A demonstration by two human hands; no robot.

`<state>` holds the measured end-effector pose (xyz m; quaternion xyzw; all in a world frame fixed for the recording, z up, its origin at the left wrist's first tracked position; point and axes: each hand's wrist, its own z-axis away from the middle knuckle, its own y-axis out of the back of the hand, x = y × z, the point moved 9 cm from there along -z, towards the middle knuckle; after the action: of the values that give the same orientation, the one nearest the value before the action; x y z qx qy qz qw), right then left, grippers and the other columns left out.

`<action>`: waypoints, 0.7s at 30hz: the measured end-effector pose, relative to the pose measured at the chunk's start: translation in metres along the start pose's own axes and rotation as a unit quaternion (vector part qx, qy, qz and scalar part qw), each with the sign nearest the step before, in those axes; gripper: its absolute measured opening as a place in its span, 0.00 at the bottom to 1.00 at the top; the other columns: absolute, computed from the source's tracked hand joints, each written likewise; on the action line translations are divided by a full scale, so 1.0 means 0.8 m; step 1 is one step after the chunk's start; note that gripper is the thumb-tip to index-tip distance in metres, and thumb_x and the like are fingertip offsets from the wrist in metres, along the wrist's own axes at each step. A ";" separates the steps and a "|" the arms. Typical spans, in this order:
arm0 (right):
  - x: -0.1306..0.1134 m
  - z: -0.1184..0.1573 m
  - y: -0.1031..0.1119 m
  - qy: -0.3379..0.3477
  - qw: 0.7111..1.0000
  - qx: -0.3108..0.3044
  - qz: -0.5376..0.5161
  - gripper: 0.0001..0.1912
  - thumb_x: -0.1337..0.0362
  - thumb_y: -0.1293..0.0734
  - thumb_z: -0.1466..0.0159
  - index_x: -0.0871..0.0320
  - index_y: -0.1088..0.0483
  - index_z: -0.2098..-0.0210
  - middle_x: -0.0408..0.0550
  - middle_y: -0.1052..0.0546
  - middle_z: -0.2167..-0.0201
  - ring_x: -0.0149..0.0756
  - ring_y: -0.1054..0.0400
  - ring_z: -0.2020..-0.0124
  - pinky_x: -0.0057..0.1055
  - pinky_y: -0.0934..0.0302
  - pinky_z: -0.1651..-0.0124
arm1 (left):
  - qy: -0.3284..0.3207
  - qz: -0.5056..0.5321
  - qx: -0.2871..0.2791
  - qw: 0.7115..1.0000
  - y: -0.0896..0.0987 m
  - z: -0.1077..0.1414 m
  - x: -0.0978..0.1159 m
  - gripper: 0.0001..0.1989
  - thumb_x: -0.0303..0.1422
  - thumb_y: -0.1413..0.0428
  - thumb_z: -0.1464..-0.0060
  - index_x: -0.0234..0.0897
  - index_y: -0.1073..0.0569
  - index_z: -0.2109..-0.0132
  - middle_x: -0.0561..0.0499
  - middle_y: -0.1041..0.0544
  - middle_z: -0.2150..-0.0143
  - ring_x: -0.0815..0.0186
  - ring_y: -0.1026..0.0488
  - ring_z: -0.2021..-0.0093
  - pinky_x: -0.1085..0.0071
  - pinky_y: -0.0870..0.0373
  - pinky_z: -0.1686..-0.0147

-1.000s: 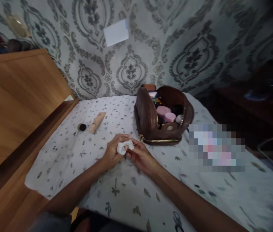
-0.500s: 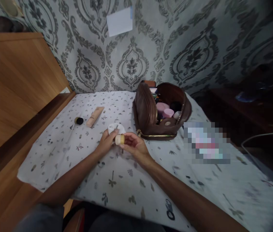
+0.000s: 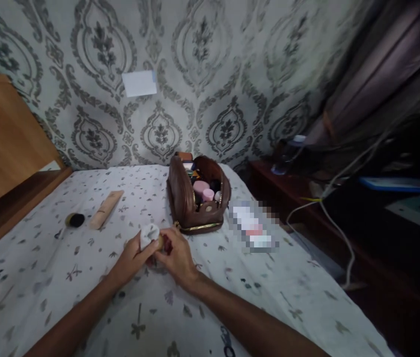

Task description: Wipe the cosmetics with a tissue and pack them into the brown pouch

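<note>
My left hand [image 3: 131, 255] pinches a white cloth or pad [image 3: 149, 235] above the patterned sheet. Close against it, my right hand [image 3: 178, 255] has its fingers closed round a small jar with a gold band [image 3: 160, 242], mostly hidden between the hands. An open brown bag [image 3: 185, 198] with pink-lidded containers [image 3: 208, 194] inside stands beyond my right hand. To the left lie a beige tube [image 3: 106, 209] and a small black-ended item [image 3: 75, 219].
A blurred-out item [image 3: 252, 225] lies right of the bag. Wooden furniture [image 3: 9, 144] borders the left side, and a patterned wall [image 3: 195, 119] rises behind. White cables [image 3: 338, 233] hang at the right by a dark surface.
The view has swung to the right, bringing the cables and curtain into sight. The white cloth now covers more of the jar, and both hands remain together.
</note>
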<state>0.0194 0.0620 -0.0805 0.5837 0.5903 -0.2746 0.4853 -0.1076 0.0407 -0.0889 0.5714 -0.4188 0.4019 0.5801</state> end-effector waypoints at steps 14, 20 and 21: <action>0.010 0.005 -0.010 -0.068 0.997 -0.017 -0.021 0.12 0.69 0.29 0.51 0.55 0.32 0.67 0.37 0.30 0.73 0.32 0.38 0.72 0.27 0.44 0.68 | -0.189 -0.112 -0.010 0.976 -0.007 0.013 0.040 0.27 0.45 0.47 0.38 0.36 0.29 0.38 0.41 0.27 0.39 0.53 0.29 0.40 0.61 0.33 0.39; 0.014 0.002 -0.009 -0.087 0.987 -0.023 -0.136 0.12 0.67 0.30 0.52 0.57 0.32 0.67 0.38 0.28 0.72 0.31 0.37 0.70 0.27 0.40 0.66 | -0.153 -0.139 -0.021 0.978 -0.014 0.014 0.042 0.24 0.45 0.51 0.35 0.38 0.26 0.40 0.42 0.29 0.36 0.54 0.30 0.37 0.60 0.38 0.35; 0.013 0.004 -0.013 -0.087 0.985 -0.039 -0.143 0.13 0.66 0.29 0.53 0.57 0.32 0.67 0.37 0.30 0.73 0.30 0.39 0.71 0.26 0.41 0.67 | -0.130 -0.123 -0.007 0.984 -0.009 0.012 0.040 0.24 0.46 0.51 0.36 0.37 0.26 0.41 0.42 0.26 0.39 0.55 0.29 0.38 0.59 0.37 0.35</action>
<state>0.0120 0.0622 -0.0938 0.4478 0.6336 -0.3680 0.5125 -0.0903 0.0308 -0.0613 0.6618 -0.4199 0.2473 0.5697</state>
